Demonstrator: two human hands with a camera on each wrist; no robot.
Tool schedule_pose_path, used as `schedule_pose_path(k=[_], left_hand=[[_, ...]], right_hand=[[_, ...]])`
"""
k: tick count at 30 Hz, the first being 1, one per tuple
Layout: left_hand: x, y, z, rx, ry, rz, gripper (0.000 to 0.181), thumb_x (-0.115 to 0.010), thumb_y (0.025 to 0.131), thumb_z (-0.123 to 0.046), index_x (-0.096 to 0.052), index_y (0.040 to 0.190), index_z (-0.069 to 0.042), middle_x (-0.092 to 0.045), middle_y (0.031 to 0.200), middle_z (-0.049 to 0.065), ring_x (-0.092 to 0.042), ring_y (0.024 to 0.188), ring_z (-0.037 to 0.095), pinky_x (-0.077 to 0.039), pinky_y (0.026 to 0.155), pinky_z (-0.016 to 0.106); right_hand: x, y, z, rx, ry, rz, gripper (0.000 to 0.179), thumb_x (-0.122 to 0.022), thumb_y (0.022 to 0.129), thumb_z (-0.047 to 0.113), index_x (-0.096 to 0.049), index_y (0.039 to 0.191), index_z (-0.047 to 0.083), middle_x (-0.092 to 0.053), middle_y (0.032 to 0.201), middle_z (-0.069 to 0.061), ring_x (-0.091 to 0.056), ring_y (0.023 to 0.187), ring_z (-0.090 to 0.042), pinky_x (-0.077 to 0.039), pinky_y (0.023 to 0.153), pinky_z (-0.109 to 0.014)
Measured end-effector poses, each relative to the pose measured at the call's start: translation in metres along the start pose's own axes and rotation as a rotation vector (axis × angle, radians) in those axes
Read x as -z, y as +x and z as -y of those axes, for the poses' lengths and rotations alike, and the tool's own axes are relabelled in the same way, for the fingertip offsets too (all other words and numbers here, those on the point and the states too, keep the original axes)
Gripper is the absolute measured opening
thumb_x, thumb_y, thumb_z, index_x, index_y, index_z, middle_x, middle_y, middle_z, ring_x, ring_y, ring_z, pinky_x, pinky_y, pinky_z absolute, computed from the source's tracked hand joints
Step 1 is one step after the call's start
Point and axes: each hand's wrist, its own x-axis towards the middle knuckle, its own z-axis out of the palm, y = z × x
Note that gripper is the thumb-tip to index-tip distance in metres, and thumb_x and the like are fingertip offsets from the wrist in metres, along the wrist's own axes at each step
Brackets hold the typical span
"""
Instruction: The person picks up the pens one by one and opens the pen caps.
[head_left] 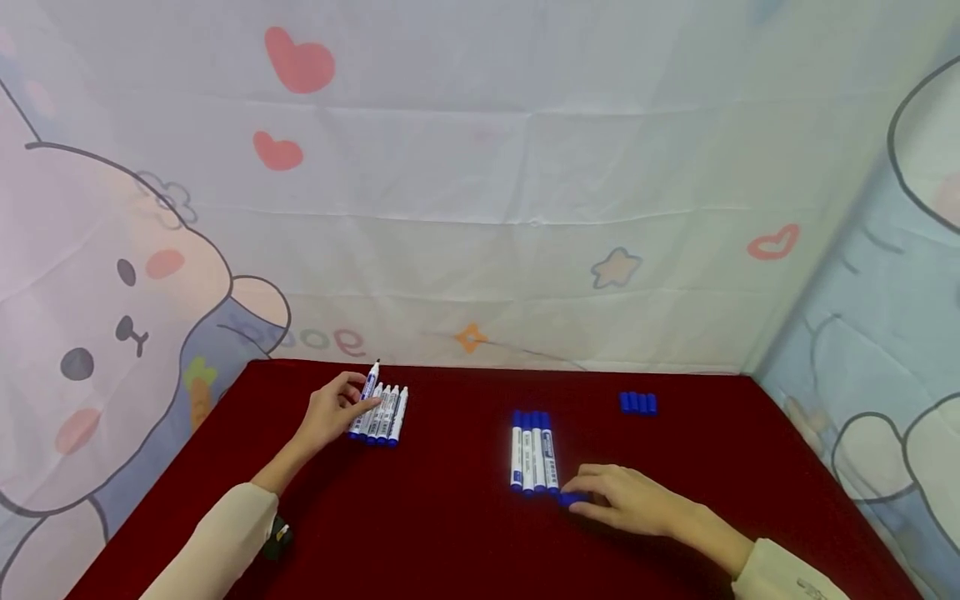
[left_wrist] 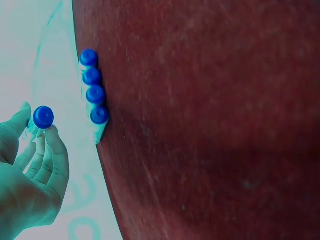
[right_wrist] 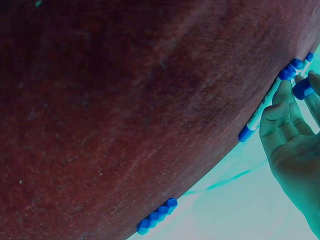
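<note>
My left hand [head_left: 330, 414] pinches an uncapped whiteboard marker [head_left: 370, 382] between thumb and fingers, its dark tip pointing up and away. In the left wrist view the held marker's blue end [left_wrist: 43, 117] faces the camera. Just beside it lie several uncapped white markers [head_left: 392, 415] in a row, tips toward the back. My right hand [head_left: 628, 500] pinches a loose blue cap [head_left: 573, 498] close to the table; the right wrist view shows that cap [right_wrist: 302, 88] between thumb and fingers. Left of this hand, several capped markers [head_left: 533, 454] lie side by side.
Several blue caps [head_left: 638, 404] stand in a tight row at the back right of the dark red table [head_left: 450, 533]. A printed cloth [head_left: 480, 275] hangs behind the table's back edge. A small dark object [head_left: 277, 537] shows at the left sleeve.
</note>
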Motion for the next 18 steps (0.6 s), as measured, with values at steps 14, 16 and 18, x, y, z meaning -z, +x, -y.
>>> schedule_pose_path(k=[14,16,18], left_hand=[[0.01,0.016,0.033,0.144,-0.017,0.018,0.049,-0.076,0.093,-0.024,-0.061,0.132,0.004,-0.069,0.094,0.021,-0.056,0.056,0.01,-0.052,0.051,0.027],[0.011,0.017,0.036,0.171,-0.018,0.034,0.05,-0.076,0.094,-0.024,-0.061,0.132,0.004,-0.068,0.096,0.022,-0.057,0.057,0.01,-0.053,0.052,0.027],[0.011,0.017,0.039,0.192,-0.013,0.056,0.051,-0.075,0.094,-0.025,-0.06,0.133,0.005,-0.068,0.098,0.023,-0.058,0.06,0.011,-0.054,0.053,0.027]], right_hand=[[0.0,0.001,0.0,-0.003,-0.005,-0.002,0.031,-0.054,0.105,0.042,-0.071,0.123,0.023,-0.065,0.103,0.015,-0.052,0.082,0.007,-0.052,0.075,-0.019],[0.0,0.001,0.0,-0.005,-0.009,-0.003,0.031,-0.055,0.105,0.042,-0.071,0.123,0.023,-0.064,0.103,0.015,-0.051,0.081,0.007,-0.051,0.075,-0.019],[0.0,0.002,0.0,-0.003,-0.012,-0.006,0.031,-0.055,0.105,0.042,-0.071,0.123,0.023,-0.064,0.103,0.015,-0.051,0.081,0.007,-0.051,0.074,-0.018]])
